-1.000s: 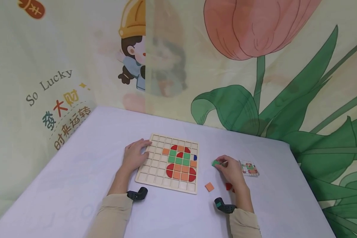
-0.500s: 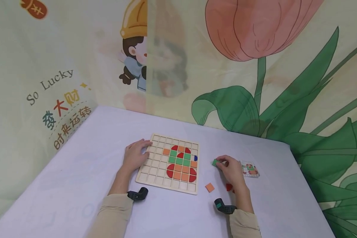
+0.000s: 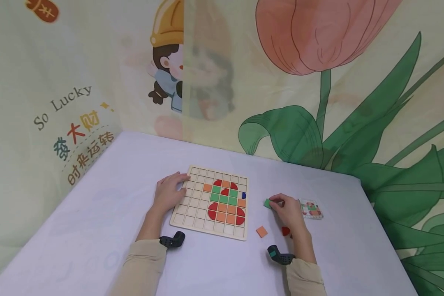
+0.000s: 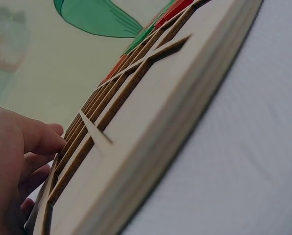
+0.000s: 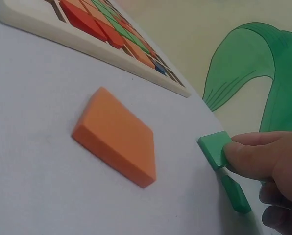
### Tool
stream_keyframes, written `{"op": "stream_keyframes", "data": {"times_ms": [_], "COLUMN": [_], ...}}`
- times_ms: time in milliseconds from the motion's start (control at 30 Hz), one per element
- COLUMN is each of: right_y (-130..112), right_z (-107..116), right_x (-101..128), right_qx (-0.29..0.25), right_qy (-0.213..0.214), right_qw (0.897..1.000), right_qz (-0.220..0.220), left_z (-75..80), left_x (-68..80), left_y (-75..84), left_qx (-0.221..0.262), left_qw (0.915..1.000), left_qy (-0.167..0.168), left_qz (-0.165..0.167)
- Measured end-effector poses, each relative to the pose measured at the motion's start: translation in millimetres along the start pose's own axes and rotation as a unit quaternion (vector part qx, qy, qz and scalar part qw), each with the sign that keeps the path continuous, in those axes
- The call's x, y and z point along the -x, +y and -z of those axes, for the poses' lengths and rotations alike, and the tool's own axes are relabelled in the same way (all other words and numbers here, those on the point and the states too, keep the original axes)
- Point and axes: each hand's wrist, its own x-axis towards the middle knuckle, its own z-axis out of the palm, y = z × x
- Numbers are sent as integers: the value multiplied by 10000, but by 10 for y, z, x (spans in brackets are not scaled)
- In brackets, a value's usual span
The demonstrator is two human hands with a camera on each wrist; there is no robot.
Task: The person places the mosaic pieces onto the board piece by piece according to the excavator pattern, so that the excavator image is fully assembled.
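Observation:
My left hand (image 3: pixel 168 191) rests at the left edge of a wooden grid board (image 3: pixel 193 222), its fingertips on the rim. In the left wrist view its fingers (image 4: pixel 36 134) reach over that rim. Red, green and orange pieces plus a blue one fill cells on the board's right half. To the right of the board, my right hand (image 3: pixel 289 211) pinches a green square tile (image 5: pixel 214 148) between thumb and finger, close over the table. A second green piece (image 5: pixel 235 194) shows just below it in the right wrist view.
An orange square tile (image 3: pixel 261 232) lies on the white table between board and right forearm. Red pieces (image 3: pixel 285 231) sit beside that wrist, partly hidden by it. A small pattern card (image 3: pixel 311 209) lies right of the right hand. A printed curtain (image 3: pixel 214 135) stands behind the table.
The green tile tilts slightly in my right fingers while that hand stays in place. My left hand and the board show no movement beyond a slight shift of the view.

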Motion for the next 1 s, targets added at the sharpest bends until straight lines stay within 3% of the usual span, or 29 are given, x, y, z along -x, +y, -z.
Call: {"op": "stream_keyframes", "data": {"times_ms": [267, 433, 567, 733, 867, 1000], "right_y": [-164, -619, -1071, -1449, -1612, -1716], "right_z": [-93, -254, -545, -905, -1072, -1153], "right_x": [-43, -71, -169, -275, -311, -318], "right_qx": [-111, -615, -744, -331, 12, 62], "right_qy": [259, 336, 129, -231, -234, -255], "right_qw": [9995, 9974, 9933, 9839, 9829, 9865], "right_qz": [112, 184, 879, 1744, 1826, 1617], "left_z": [55, 65, 73, 27, -13, 5], "left_x": [-6, -15, -11, -5, -4, -7], "left_y": [-27, -49, -68, -65, -43, -34], "left_qx": [-16, -35, -44, -36, 5, 15], "left_qw": [10000, 10000, 10000, 10000, 10000, 10000], "left_qy": [-12, -42, 66, -26, -87, -14], "left_qz": [29, 42, 45, 27, -13, -22]}}
